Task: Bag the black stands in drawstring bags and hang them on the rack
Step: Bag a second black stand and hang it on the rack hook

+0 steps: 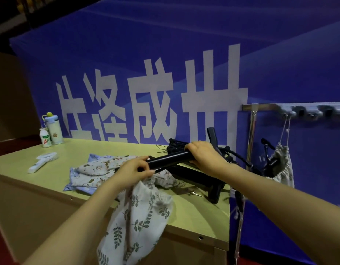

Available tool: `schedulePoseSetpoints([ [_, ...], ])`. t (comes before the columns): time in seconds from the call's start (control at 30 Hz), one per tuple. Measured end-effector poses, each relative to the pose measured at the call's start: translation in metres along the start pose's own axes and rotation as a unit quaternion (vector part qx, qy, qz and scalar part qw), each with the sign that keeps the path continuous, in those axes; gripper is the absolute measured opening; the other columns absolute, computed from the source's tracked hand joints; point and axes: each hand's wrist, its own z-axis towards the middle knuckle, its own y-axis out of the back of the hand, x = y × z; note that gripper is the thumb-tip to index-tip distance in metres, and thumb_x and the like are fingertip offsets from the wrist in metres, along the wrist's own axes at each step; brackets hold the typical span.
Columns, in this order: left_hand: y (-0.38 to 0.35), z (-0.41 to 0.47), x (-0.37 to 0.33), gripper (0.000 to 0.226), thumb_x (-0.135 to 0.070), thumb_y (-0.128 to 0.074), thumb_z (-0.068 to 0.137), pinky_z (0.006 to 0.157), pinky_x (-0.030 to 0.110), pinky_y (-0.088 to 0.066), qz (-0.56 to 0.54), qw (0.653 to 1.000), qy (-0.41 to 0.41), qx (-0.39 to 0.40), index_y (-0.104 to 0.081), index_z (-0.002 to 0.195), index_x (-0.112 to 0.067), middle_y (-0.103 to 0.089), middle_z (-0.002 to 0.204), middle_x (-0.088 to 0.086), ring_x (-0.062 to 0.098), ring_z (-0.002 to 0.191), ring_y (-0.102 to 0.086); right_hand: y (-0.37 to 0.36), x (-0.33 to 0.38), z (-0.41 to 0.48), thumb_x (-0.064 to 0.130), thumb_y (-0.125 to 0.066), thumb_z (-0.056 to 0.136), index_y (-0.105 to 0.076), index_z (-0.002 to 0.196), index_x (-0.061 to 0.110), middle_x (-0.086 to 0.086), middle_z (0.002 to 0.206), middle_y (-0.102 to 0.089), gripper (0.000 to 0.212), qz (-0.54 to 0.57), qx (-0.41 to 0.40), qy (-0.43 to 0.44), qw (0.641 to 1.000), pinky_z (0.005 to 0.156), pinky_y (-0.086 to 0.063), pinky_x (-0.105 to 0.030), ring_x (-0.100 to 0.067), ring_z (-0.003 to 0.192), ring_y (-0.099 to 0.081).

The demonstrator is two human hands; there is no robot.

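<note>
My right hand (204, 155) grips a black stand (170, 160) by its tube, held level above the table. My left hand (133, 170) pinches the mouth of a white drawstring bag with green leaf print (140, 220) right at the tube's left end; the bag hangs down over the table's front edge. More black stands (199, 178) lie piled on the table under and behind my right hand. Several folded patterned bags (94, 173) lie on the table. On the metal rack (299, 109) at the right hangs one bagged stand (280, 165) by its cord.
A pale green table (85, 150) stands against a blue banner with big white characters. At its far left are a water bottle (53, 131), a small drink bottle (45, 138) and a white hand-held fan (43, 161). Cords dangle at the table's right end.
</note>
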Motion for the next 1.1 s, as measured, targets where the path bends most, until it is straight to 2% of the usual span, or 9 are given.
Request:
schedulePoseSetpoints([
  [0.23, -0.011, 0.004, -0.02, 0.026, -0.051, -0.061, 0.081, 0.095, 0.035, -0.033, 0.234, 0.971, -0.043, 0.028, -0.056, 0.062, -0.034, -0.051, 0.124, -0.007, 0.02, 0.114, -0.042, 0.004, 0.002, 0.006, 0.02, -0.059, 0.091, -0.054, 0.122, 0.019, -0.002, 0.113, -0.062, 0.031, -0.046, -0.049, 0.045, 0.997, 0.097, -0.042, -0.034, -0.022, 0.105, -0.057],
  [0.37, -0.024, 0.005, -0.022, 0.025, -0.045, -0.061, 0.084, 0.086, 0.029, -0.035, 0.231, 0.969, -0.089, 0.009, -0.065, 0.077, -0.022, -0.038, 0.11, -0.003, 0.019, 0.108, -0.039, 0.007, 0.005, 0.009, 0.011, -0.072, 0.077, -0.062, 0.11, 0.017, -0.004, 0.106, -0.066, 0.034, -0.121, -0.15, 0.033, 0.981, 0.103, -0.04, -0.039, -0.025, 0.106, -0.061],
  [0.47, -0.028, 0.004, -0.027, 0.025, -0.043, -0.061, 0.085, 0.079, 0.024, -0.033, 0.201, 0.973, -0.105, -0.029, -0.065, 0.077, -0.019, -0.033, 0.105, -0.004, 0.014, 0.096, -0.037, 0.012, 0.006, 0.018, 0.007, -0.074, 0.072, -0.061, 0.117, 0.015, -0.007, 0.121, -0.064, 0.047, -0.104, -0.182, 0.022, 0.978, 0.112, -0.031, -0.041, -0.027, 0.122, -0.055],
  [0.6, -0.025, 0.007, -0.03, 0.024, -0.038, -0.066, 0.082, 0.091, 0.028, -0.036, 0.138, 0.98, -0.098, -0.101, -0.068, 0.074, -0.016, -0.04, 0.105, 0.001, 0.018, 0.105, -0.039, 0.01, 0.016, 0.011, 0.002, -0.06, 0.076, -0.059, 0.119, 0.009, -0.008, 0.121, -0.062, 0.043, -0.032, -0.277, 0.035, 0.96, 0.108, -0.035, -0.041, -0.025, 0.117, -0.055],
  [0.7, -0.021, 0.009, -0.033, 0.022, -0.034, -0.067, 0.082, 0.095, 0.033, -0.039, 0.091, 0.986, -0.079, -0.114, -0.066, 0.073, -0.014, -0.042, 0.106, 0.004, 0.02, 0.106, -0.04, 0.004, 0.04, -0.001, 0.016, -0.061, 0.087, -0.056, 0.113, 0.01, -0.002, 0.106, -0.057, 0.026, 0.222, -0.219, -0.099, 0.945, 0.088, -0.049, -0.034, -0.016, 0.096, -0.055],
  [0.77, -0.019, 0.009, -0.039, 0.019, -0.032, -0.067, 0.083, 0.096, 0.033, -0.039, 0.062, 0.989, -0.079, -0.112, -0.063, 0.071, -0.018, -0.042, 0.108, 0.003, 0.019, 0.107, -0.041, 0.005, 0.056, 0.006, 0.041, -0.062, 0.087, -0.049, 0.125, 0.011, 0.001, 0.109, -0.057, 0.05, 0.534, -0.05, -0.27, 0.8, 0.08, -0.05, -0.03, -0.012, 0.091, -0.056],
  [0.83, -0.019, 0.007, -0.044, 0.019, -0.032, -0.067, 0.083, 0.097, 0.032, -0.04, 0.042, 0.991, -0.087, -0.096, -0.06, 0.069, -0.021, -0.04, 0.109, 0.0, 0.017, 0.107, -0.041, 0.003, 0.058, 0.021, 0.053, -0.065, 0.08, -0.047, 0.13, 0.013, -0.001, 0.112, -0.062, 0.066, 0.676, 0.031, -0.316, 0.665, 0.069, -0.048, -0.028, -0.012, 0.081, -0.058],
  [0.97, -0.018, 0.004, -0.05, 0.019, -0.036, -0.066, 0.083, 0.103, 0.036, -0.037, 0.059, 0.992, -0.094, -0.066, -0.06, 0.067, -0.027, -0.04, 0.116, -0.002, 0.018, 0.114, -0.039, 0.007, 0.064, 0.035, 0.033, -0.069, 0.084, -0.058, 0.113, 0.012, -0.004, 0.093, -0.068, 0.038, 0.749, 0.012, -0.301, 0.59, 0.062, -0.048, -0.024, -0.014, 0.072, -0.062],
  [1.1, -0.014, 0.004, -0.054, 0.019, -0.041, -0.066, 0.081, 0.113, 0.037, -0.003, 0.128, 0.978, -0.074, -0.15, -0.069, 0.07, -0.026, -0.028, 0.146, -0.006, 0.022, 0.14, -0.014, 0.001, 0.07, 0.035, 0.024, -0.069, 0.084, -0.058, 0.114, 0.004, -0.004, 0.077, -0.063, 0.037, 0.787, -0.075, -0.385, 0.475, 0.05, -0.049, -0.02, -0.008, 0.052, -0.058],
])
